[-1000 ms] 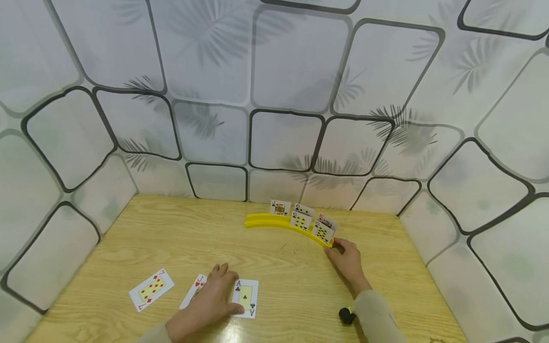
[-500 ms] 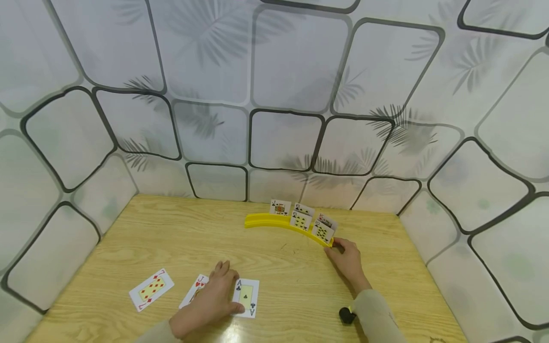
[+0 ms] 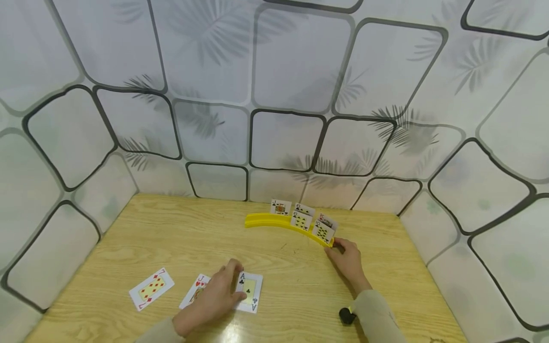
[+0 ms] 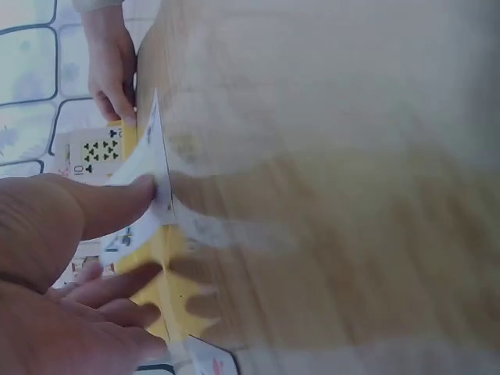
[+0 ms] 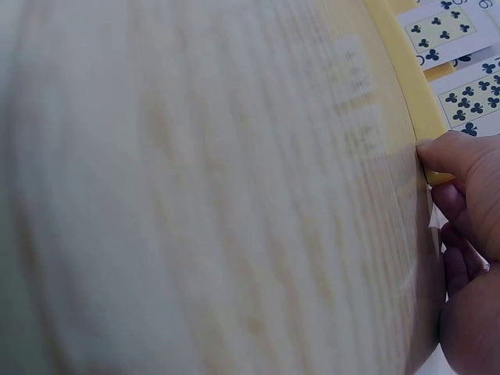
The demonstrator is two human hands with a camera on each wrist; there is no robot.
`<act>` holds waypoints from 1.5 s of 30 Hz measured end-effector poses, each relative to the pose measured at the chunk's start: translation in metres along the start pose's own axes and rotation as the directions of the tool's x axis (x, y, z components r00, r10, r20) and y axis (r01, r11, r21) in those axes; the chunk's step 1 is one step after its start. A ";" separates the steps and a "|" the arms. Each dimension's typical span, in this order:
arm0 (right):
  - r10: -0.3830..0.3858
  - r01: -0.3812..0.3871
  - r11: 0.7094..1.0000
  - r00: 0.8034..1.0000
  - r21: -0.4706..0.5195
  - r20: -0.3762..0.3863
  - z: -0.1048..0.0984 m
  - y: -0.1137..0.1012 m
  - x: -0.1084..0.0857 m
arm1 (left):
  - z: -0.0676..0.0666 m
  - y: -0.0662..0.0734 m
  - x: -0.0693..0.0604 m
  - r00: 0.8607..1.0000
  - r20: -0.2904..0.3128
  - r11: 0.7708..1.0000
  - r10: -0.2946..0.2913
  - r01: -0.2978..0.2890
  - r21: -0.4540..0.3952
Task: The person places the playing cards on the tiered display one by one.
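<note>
My left hand (image 3: 213,294) pinches the ace of clubs (image 3: 252,287) by its left side, with the thumb on its face. In the left wrist view that card (image 4: 158,168) is bent and partly raised from the table. My right hand (image 3: 348,261) grips the right end of a yellow curved card holder (image 3: 266,221), thumb on its front in the right wrist view. Standing in the holder are a jack (image 3: 280,207), a six of clubs (image 3: 301,221), a ten of clubs (image 3: 322,232) and a king (image 3: 329,220) behind the ten. Another black card peeks out behind the six.
A jack of hearts (image 3: 193,291) lies partly under my left hand. Farther left lies a seven of diamonds (image 3: 151,289), face up on the wooden table (image 3: 193,238). A small black round object (image 3: 346,315) is by my right sleeve. Patterned walls (image 3: 283,138) enclose the table.
The ace of clubs has shifted slightly right and away from me, with my left fingers drawn in at its edge. The right hand and the card holder have stayed still.
</note>
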State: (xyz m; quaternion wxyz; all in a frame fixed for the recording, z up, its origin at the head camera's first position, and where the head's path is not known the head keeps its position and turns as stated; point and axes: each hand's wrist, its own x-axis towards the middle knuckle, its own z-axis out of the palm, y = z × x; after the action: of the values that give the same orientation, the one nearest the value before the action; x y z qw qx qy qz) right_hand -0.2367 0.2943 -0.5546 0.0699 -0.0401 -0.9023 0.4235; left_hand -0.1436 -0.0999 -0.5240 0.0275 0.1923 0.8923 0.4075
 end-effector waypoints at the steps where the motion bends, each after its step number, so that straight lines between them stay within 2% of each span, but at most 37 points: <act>1: 0.001 -0.001 1.000 1.000 0.002 0.004 0.000 0.000 0.000 | 0.001 -0.001 0.001 1.000 -0.014 1.000 0.005 -0.005 -0.005; 6: -0.001 0.001 1.000 1.000 -0.006 0.004 0.000 0.000 -0.001 | 0.001 -0.005 0.008 0.996 -0.070 0.994 0.055 -0.062 -0.093; 8: -0.001 0.001 1.000 1.000 -0.009 0.002 0.000 0.000 -0.001 | -0.001 -0.007 0.011 0.995 -0.063 0.986 0.080 -0.089 -0.144; 12: 0.003 -0.003 1.000 1.000 -0.011 0.005 0.000 0.000 -0.001 | -0.007 -0.007 0.016 0.997 -0.018 0.951 0.072 -0.074 -0.300; 15: 0.006 -0.006 1.000 1.000 -0.014 0.006 0.000 0.000 -0.002 | -0.011 -0.005 0.021 0.999 -0.016 0.928 0.048 -0.051 -0.370; 17: 0.010 -0.010 1.000 1.000 -0.012 0.004 0.000 0.000 -0.002 | -0.013 -0.004 0.025 0.998 -0.042 0.928 0.043 -0.055 -0.367; 23: 0.002 -0.002 1.000 1.000 -0.018 -0.007 0.000 0.000 -0.002 | -0.016 -0.001 0.042 0.989 -0.146 0.956 0.032 -0.072 -0.283; 29: -0.005 0.005 1.000 1.000 -0.025 -0.016 0.001 0.001 -0.002 | -0.019 0.006 0.060 0.976 -0.219 0.972 0.004 -0.055 -0.229; 33: -0.001 0.001 1.000 1.000 -0.021 -0.007 0.000 0.001 -0.002 | -0.019 0.011 0.071 0.969 -0.245 0.975 0.000 -0.054 -0.214; 42: 0.003 -0.003 1.000 1.000 -0.014 -0.005 0.000 0.001 -0.001 | -0.015 0.012 0.095 0.961 -0.270 0.973 0.065 -0.120 -0.194; 45: -0.001 0.001 1.000 1.000 -0.014 -0.005 0.001 0.001 0.000 | -0.014 0.014 0.101 0.959 -0.274 0.970 0.067 -0.127 -0.207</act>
State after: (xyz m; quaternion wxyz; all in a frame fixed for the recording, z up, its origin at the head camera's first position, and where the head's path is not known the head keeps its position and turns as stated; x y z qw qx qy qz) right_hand -0.2365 0.2943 -0.5564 0.0724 -0.0411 -0.9052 0.4168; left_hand -0.2358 -0.0649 -0.4934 -0.0906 0.1757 0.8260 0.5279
